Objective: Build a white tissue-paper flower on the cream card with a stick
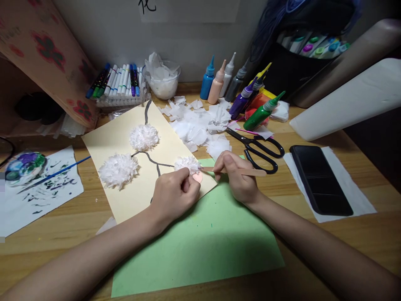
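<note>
A cream sheet of paper [125,209] bears a painted dark branch [153,161] and three fluffy white paper flowers, one at the top [144,137], one at the left [118,170] and a smaller one at the right [185,163]. My left hand [177,190] rests on the sheet by the small flower, fingers pinched; what they hold, if anything, is hidden. Between the fingers of my right hand [236,177] is a flat wooden craft stick [253,172]. Its far tip touches the small flower's right edge, just above a pink patch [197,176].
Green paper [200,255] lies under the cream sheet. Beyond are loose white tissue squares [191,125], black scissors [263,148], paint bottles [217,83], markers [120,79] and a plastic cup [164,81]. A phone [320,179] lies right; a paint palette [25,167] and brush [59,172] lie left.
</note>
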Demonstrator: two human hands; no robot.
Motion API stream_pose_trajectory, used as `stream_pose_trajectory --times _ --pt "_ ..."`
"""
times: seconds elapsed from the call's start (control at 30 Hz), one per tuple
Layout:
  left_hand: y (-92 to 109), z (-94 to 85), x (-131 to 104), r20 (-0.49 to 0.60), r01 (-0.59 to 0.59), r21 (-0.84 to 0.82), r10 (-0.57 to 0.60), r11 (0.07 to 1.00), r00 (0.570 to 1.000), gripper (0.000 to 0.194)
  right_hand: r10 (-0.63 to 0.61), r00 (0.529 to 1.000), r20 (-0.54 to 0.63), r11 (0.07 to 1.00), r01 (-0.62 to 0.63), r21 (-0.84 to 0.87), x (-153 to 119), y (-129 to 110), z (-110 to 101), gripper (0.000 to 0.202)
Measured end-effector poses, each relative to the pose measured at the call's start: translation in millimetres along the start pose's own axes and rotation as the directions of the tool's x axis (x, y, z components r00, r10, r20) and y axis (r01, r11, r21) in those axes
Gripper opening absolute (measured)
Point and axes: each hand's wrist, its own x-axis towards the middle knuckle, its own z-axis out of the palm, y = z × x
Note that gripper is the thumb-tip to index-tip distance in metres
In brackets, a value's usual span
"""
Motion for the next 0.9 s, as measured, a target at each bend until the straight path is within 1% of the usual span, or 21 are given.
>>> stream_pose_trajectory --times 0.1,0.27,0.47,0.5,0.53,0.6,0.67,0.7,0.73,0.8,0.87,0.9 --pt "-0.3 0.1 -0.2 -0.003 0.005 -0.01 -0.005 1.0 1.0 0.03 -0.05 0.998 -0.044 0.999 0.049 -0.019 -2.7 0.8 -1.2 0.041" --pt "-1.7 0.6 -0.7 -0.004 -0.005 -0.022 0.005 1.0 1.0 0.03 -0.059 0.998 0.036 0.991 0.063 -0.114 -0.8 -0.2 -1.4 0.041" --pt "-1.9 0.0 -0.1 -0.009 -0.002 -0.02 0.002 1.0 1.0 0.028 -0.029 0.998 0.062 0.995 0.035 -0.097 0.8 -1.1 0.6 0.04" --pt "-1.8 -0.1 0.0 -0.009 -0.001 -0.019 0.0 1.0 1.0 0.028 -0.044 0.997 0.056 0.994 0.05 -0.102 -0.3 -1.1 0.1 0.04" --pt "-1.6 -0.3 -0.1 -0.01 0.001 -0.018 -0.001 1.0 1.0 0.028 -0.076 0.997 0.034 0.991 0.079 -0.106 -1.6 -0.9 -0.9 0.041" --pt "-1.6 -0.6 -0.2 -0.015 0.0 -0.016 0.0 1.0 1.0 0.028 -0.146 0.988 -0.056 0.985 0.14 -0.098 -4.5 -0.1 -4.8 0.043" --pt "-2.2 -1.1 -0.3 -0.018 -0.013 -0.012 0.012 1.0 1.0 0.028 -0.164 0.975 -0.151 0.985 0.154 -0.074 -6.6 1.2 -11.0 0.042" --pt "-2.8 -1.4 -0.4 -0.018 -0.026 -0.01 0.026 1.0 0.999 0.027 -0.153 0.972 -0.176 0.987 0.141 -0.08 -7.0 1.9 -14.7 0.039" --pt "-3.5 -1.7 -0.5 -0.015 -0.046 -0.009 0.046 0.999 0.999 0.026 -0.143 0.973 -0.182 0.986 0.124 -0.114 -7.0 2.5 -18.5 0.035" --pt "-4.8 -2.1 -0.7 -0.016 -0.102 -0.006 0.102 0.995 0.995 0.026 -0.174 0.972 -0.157 0.956 0.128 -0.264 -6.9 3.7 -25.9 0.023" --pt "-5.7 -2.4 -0.8 -0.024 -0.164 0.004 0.164 0.987 0.986 0.027 -0.248 0.967 -0.06 0.873 0.196 -0.447 -8.2 4.6 -32.6 0.014" --pt "-5.9 -2.5 -0.7 -0.036 -0.183 0.013 0.184 0.983 0.982 0.028 -0.278 0.961 0.008 0.822 0.242 -0.516 -9.9 4.8 -36.0 0.016"
